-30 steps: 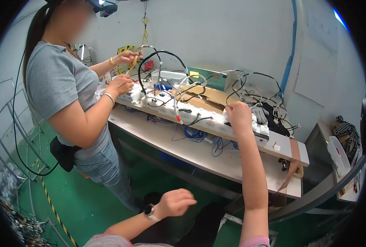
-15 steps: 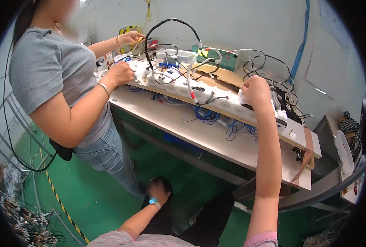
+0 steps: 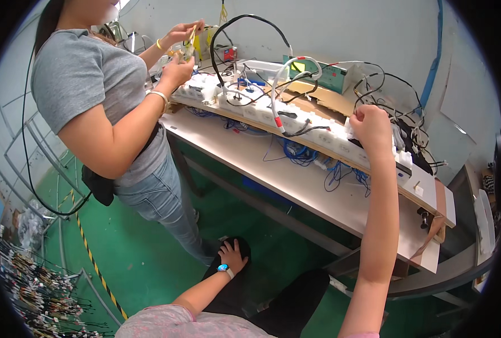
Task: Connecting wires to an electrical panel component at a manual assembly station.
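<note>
My left hand (image 3: pixel 233 256) lies on my left knee with its fingers spread, holding nothing. My right hand (image 3: pixel 371 127) is over the right part of a row of white blocks (image 3: pixel 323 134) on a long board. Its fingers are pinched together, and what is between them is hidden. Thin dark and white wires (image 3: pixel 377 84) rise just behind this hand. To its left a wire harness, black-wrapped (image 3: pixel 256 18) and partly white with red bands, arches over the blocks, with some ends down among them.
On the left a co-worker stands at the bench, both hands (image 3: pixel 184 53) on a thin yellow piece. Blue wires (image 3: pixel 298 155) hang below the board over the bench's lower shelf (image 3: pixel 250 153). A clear plastic box (image 3: pixel 266 69) and a green panel (image 3: pixel 332 79) stand behind. Many cables hang lower left.
My view has shifted slightly left. My left hand was blurred and now rests still on the knee. The co-worker's hands have come up and together; my right hand stays at the blocks.
</note>
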A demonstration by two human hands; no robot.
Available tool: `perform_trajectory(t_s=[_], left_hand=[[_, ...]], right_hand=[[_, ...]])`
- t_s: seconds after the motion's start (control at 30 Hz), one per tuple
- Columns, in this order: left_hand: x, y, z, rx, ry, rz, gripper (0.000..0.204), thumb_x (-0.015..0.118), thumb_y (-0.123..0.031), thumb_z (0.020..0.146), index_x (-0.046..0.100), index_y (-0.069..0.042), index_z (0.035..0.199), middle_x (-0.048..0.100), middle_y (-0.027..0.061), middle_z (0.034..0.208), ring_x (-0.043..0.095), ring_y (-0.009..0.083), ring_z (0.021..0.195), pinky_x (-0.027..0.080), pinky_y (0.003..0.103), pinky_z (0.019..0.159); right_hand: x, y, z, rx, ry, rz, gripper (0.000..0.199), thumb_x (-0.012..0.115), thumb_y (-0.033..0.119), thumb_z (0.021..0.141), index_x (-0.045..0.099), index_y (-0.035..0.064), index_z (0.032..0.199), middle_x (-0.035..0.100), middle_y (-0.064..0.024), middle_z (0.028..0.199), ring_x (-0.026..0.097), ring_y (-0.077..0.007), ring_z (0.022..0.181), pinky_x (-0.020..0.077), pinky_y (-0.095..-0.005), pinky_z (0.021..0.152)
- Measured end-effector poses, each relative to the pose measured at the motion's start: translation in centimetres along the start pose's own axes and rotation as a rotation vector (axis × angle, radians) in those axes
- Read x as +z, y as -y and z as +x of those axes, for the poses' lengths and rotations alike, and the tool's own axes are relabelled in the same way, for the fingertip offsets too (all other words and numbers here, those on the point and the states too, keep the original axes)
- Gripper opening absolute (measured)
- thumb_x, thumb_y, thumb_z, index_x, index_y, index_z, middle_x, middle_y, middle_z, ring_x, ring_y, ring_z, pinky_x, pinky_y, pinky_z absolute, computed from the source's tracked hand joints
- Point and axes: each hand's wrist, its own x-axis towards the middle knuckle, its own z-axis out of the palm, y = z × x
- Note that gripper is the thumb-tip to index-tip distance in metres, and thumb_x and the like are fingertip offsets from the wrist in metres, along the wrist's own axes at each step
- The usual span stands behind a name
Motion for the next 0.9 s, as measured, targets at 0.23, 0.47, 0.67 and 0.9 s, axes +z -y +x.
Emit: perform_trajectory(t_s=[0.23,0.47,0.67,0.9], left_hand=[[0.5,0.1,0.0,0.012,-0.014,-0.011,0.097,0.065,-0.057,0.078,0.027,-0.004,0.15,0.035,0.0341,0.142,0.045,0.0502,0.12,0.04,0.058,0.094],[0.4,0.2,0.0,0.011,-0.031,-0.024,0.097,0.065,-0.058,0.078,0.028,-0.004,0.149,0.036,0.0339,0.142,0.045,0.0497,0.119,0.04,0.058,0.094],[0.5,0.4,0.1,0.011,-0.043,-0.028,0.096,0.065,-0.057,0.077,0.029,-0.004,0.149,0.037,0.0339,0.141,0.046,0.0497,0.118,0.041,0.057,0.093],[0.7,0.3,0.1,0.017,-0.057,-0.023,0.098,0.066,-0.058,0.077,0.029,-0.004,0.149,0.037,0.0341,0.141,0.046,0.0498,0.118,0.041,0.057,0.092]], right_hand=[[-0.2,0.5,-0.1,0.035,0.039,-0.029,0.012,0.067,0.013,0.075,0.07,0.0017,0.075,0.068,-0.0175,0.077,0.067,-0.0334,0.075,0.0529,-0.0397,0.072],[-0.2,-0.2,-0.1,0.01,0.014,-0.033,0.015,0.067,0.013,0.075,0.07,-0.0008,0.079,0.068,-0.0163,0.075,0.067,-0.0301,0.071,0.0519,-0.0365,0.069],[-0.1,0.0,0.0,0.009,0.024,-0.06,0.015,0.067,0.013,0.076,0.07,-0.0009,0.079,0.068,-0.0159,0.075,0.067,-0.0295,0.071,0.0518,-0.0362,0.07],[-0.3,0.2,-0.1,0.021,0.03,-0.057,0.015,0.067,0.014,0.076,0.07,-0.0005,0.079,0.068,-0.0159,0.075,0.067,-0.03,0.071,0.0516,-0.0362,0.069]])
